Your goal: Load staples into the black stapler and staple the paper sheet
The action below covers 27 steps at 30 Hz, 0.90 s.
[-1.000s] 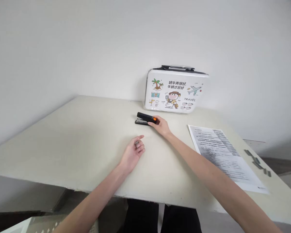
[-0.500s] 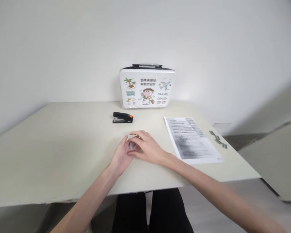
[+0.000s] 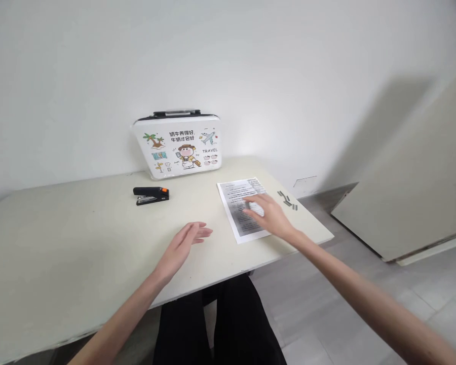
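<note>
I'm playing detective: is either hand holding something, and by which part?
I can't tell for sure. No held thing shows in the right hand, which is open over the paper. The left hand hides its palm.

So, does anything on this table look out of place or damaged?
Only slightly: small grey strips, probably staples, lie loosely scattered near the right edge of the table, beyond the paper, where they could perhaps be knocked off. The stapler and the case sit upright, with no visible damage.
</note>
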Each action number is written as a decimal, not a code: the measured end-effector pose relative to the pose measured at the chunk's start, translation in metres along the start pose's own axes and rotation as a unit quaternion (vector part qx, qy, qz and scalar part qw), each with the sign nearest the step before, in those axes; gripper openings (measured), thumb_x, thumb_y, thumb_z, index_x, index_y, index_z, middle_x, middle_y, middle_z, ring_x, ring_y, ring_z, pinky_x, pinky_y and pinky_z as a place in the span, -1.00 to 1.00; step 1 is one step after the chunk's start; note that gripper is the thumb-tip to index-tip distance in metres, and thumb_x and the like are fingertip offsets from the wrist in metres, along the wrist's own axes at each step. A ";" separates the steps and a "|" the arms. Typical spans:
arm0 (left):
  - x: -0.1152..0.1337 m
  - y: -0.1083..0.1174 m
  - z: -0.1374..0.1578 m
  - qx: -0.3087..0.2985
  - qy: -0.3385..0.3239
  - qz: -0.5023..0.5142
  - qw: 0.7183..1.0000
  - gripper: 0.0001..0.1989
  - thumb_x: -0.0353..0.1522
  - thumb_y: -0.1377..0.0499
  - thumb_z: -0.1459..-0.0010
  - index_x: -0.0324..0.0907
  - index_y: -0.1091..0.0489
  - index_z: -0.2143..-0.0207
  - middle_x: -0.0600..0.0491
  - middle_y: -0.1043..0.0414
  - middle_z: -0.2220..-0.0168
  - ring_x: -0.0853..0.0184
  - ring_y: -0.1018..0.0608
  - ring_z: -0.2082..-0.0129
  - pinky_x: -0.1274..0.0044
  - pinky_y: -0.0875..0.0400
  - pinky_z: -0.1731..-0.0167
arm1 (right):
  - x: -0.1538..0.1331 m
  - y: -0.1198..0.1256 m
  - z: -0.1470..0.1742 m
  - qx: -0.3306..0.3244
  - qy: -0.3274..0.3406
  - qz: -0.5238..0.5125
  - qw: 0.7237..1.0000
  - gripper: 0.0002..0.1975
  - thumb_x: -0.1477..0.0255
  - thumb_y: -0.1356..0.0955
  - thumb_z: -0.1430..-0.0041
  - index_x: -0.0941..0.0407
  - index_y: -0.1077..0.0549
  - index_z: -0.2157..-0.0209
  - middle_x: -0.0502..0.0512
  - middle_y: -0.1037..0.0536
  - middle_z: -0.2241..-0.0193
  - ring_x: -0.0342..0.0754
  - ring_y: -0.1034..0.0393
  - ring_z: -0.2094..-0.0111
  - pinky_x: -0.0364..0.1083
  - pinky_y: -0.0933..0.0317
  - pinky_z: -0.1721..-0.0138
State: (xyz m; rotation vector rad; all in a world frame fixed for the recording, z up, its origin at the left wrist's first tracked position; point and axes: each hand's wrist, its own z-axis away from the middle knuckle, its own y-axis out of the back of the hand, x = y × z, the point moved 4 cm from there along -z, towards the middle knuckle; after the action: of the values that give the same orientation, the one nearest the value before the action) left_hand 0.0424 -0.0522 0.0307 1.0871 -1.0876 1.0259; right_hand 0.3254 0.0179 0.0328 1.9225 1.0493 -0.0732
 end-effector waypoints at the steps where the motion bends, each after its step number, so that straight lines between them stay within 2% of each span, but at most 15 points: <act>1: -0.003 0.007 0.002 0.008 -0.020 -0.077 0.997 -0.53 0.05 -0.09 -0.40 -0.10 -0.46 -0.04 -0.10 -0.60 -0.08 0.04 -0.56 -0.15 0.22 -0.35 -0.23 | 0.023 0.008 0.003 0.004 -0.024 0.027 0.999 -0.67 0.25 -0.36 -0.42 0.03 -0.51 -0.13 0.18 -0.64 0.00 0.17 -0.48 -0.07 0.18 -0.33 -0.15; 3: -0.010 0.017 0.003 0.009 -0.051 -0.179 0.983 -0.55 0.07 -0.08 -0.39 -0.05 -0.47 0.00 -0.04 -0.60 -0.07 0.05 -0.55 -0.15 0.24 -0.35 -0.22 | 0.067 0.021 0.007 0.005 -0.079 0.082 0.993 -0.67 0.27 -0.35 -0.41 0.04 -0.51 -0.13 0.18 -0.64 0.00 0.18 -0.49 -0.06 0.18 -0.33 -0.15; 6: -0.017 0.023 0.000 0.003 -0.081 -0.233 0.969 -0.57 0.05 -0.04 -0.41 -0.04 -0.49 0.03 0.00 -0.60 -0.05 0.08 -0.56 -0.13 0.29 -0.39 -0.17 | 0.112 0.031 0.010 0.013 -0.119 0.103 0.988 -0.66 0.33 -0.34 -0.35 0.09 -0.53 -0.09 0.25 -0.65 0.02 0.26 -0.48 -0.05 0.23 -0.33 -0.13; 9: -0.018 0.025 -0.002 -0.005 -0.089 -0.250 0.964 -0.57 0.03 -0.02 -0.42 -0.03 -0.50 0.04 0.01 -0.60 -0.04 0.11 -0.57 -0.10 0.32 -0.43 -0.12 | 0.136 0.035 0.011 0.009 -0.138 0.101 0.985 -0.68 0.35 -0.36 -0.29 0.08 -0.56 -0.04 0.25 -0.67 0.06 0.27 -0.49 -0.04 0.24 -0.33 -0.12; 12: -0.015 0.032 0.003 -0.008 -0.091 -0.256 0.962 -0.55 0.04 -0.01 -0.42 -0.04 -0.50 0.03 0.01 -0.61 -0.03 0.11 -0.59 -0.07 0.33 -0.45 -0.11 | 0.145 0.040 0.016 0.017 -0.151 0.088 0.984 -0.65 0.30 -0.36 -0.28 0.06 -0.54 -0.06 0.24 -0.63 -0.04 0.21 -0.50 -0.06 0.20 -0.36 -0.13; 15: -0.014 0.047 0.018 0.010 -0.081 -0.276 0.958 -0.55 0.06 -0.02 -0.40 -0.03 -0.51 0.04 0.01 -0.61 -0.02 0.10 -0.59 -0.05 0.33 -0.46 -0.09 | 0.142 0.052 0.030 0.055 -0.168 0.078 0.981 -0.59 0.22 -0.32 -0.34 0.08 -0.47 -0.14 0.29 -0.57 -0.11 0.18 -0.51 -0.06 0.17 -0.41 -0.09; 18: -0.016 0.066 0.039 0.046 -0.051 -0.289 0.955 -0.53 0.09 -0.03 -0.38 -0.01 -0.51 0.02 0.00 -0.59 -0.07 0.06 -0.57 -0.10 0.31 -0.47 -0.09 | 0.122 0.059 0.052 0.070 -0.174 0.070 0.980 -0.58 0.16 -0.29 -0.38 0.09 -0.48 -0.11 0.30 -0.59 -0.08 0.17 -0.55 0.01 0.17 -0.44 -0.05; 21: -0.022 0.085 0.057 0.082 -0.031 -0.280 0.956 -0.51 0.12 -0.07 -0.35 0.01 -0.49 -0.04 -0.03 -0.59 -0.10 0.03 -0.55 -0.14 0.26 -0.44 -0.13 | 0.089 0.053 0.074 0.031 -0.151 0.057 0.986 -0.58 0.13 -0.27 -0.41 0.05 -0.50 -0.12 0.26 -0.58 -0.12 0.22 -0.51 -0.10 0.20 -0.41 -0.13; 24: -0.030 0.101 0.067 0.103 -0.036 -0.260 0.959 -0.46 0.14 -0.09 -0.32 -0.01 -0.45 -0.08 -0.06 -0.62 -0.04 0.02 -0.58 -0.12 0.24 -0.43 -0.16 | 0.059 0.038 0.091 -0.037 -0.123 0.062 0.990 -0.53 0.12 -0.24 -0.46 -0.01 -0.44 -0.25 0.21 -0.48 -0.27 0.23 -0.33 -0.32 0.25 -0.31 -0.27; 27: -0.036 0.114 0.074 0.109 -0.034 -0.251 0.961 -0.44 0.15 -0.09 -0.32 -0.03 -0.42 -0.11 -0.07 -0.63 0.00 0.04 -0.60 -0.08 0.24 -0.43 -0.17 | 0.045 0.024 0.099 -0.069 -0.110 0.090 0.987 -0.47 0.11 -0.21 -0.49 -0.03 -0.34 -0.36 0.16 -0.30 -0.42 0.22 -0.10 -0.46 0.29 -0.11 -0.41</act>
State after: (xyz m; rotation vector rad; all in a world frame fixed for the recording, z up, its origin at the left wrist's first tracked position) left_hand -0.0854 -0.1089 0.0208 1.4928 -0.7026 0.7119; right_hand 0.4046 -0.0324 -0.0276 1.8283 0.7134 -0.1055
